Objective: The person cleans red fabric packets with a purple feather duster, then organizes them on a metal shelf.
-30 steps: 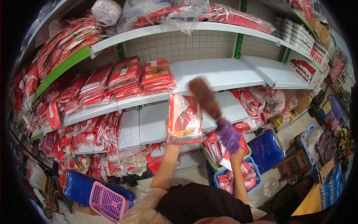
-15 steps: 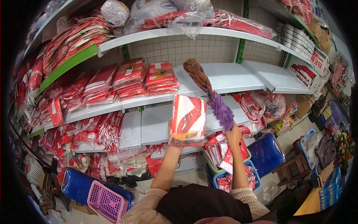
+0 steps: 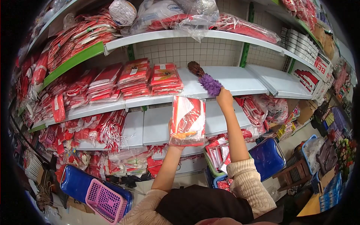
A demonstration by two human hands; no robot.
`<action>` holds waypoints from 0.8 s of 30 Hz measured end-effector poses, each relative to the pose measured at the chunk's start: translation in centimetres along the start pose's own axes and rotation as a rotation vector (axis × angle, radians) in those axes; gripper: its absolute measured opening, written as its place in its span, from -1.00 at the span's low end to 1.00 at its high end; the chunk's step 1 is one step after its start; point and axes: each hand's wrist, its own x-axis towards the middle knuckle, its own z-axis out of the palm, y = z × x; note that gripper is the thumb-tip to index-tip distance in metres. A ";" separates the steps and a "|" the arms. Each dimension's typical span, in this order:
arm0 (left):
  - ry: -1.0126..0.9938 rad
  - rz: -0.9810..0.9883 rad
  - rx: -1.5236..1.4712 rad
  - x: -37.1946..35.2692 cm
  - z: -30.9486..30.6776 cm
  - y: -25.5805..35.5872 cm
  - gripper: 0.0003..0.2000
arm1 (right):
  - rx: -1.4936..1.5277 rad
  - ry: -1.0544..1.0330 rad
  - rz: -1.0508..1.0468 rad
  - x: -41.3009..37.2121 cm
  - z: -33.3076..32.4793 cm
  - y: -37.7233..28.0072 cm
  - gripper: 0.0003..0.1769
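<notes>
"Any readable writing?"
"'BEN' on the white carton (image 3: pixel 321 68), upper right; the red print beside it I can't make out."
"The surface?"
"A pale shelf (image 3: pixel 243 81) crosses mid-frame, tiled wall (image 3: pixel 180 52) behind, red stacks (image 3: pixel 167 80) left of centre."
"Hands?"
"The left hand (image 3: pixel 170 128) grips a red-and-white packet (image 3: pixel 188 122) at centre, most fingers hidden; the right hand (image 3: pixel 225 99) is wrapped round the purple duster (image 3: pixel 209 84)."
"Room to move?"
"A gap separates the duster from the upper shelf (image 3: pixel 210 34); the packet's top sits just below the pale shelf's front edge."
</notes>
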 end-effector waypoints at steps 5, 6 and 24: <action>0.010 -0.004 0.017 0.0 0.2 -0.4 -0.41 | -0.118 0.228 -0.132 -2.2 -2.3 -1.5 -0.73; 0.015 -0.002 0.023 0.1 0.1 -0.5 -0.41 | -0.125 0.384 -0.199 -3.6 -3.2 -2.1 -0.72; 0.104 -0.076 0.547 2.6 -3.1 -1.2 -0.44 | 1.412 -0.131 0.216 -13.9 -4.8 0.0 -0.74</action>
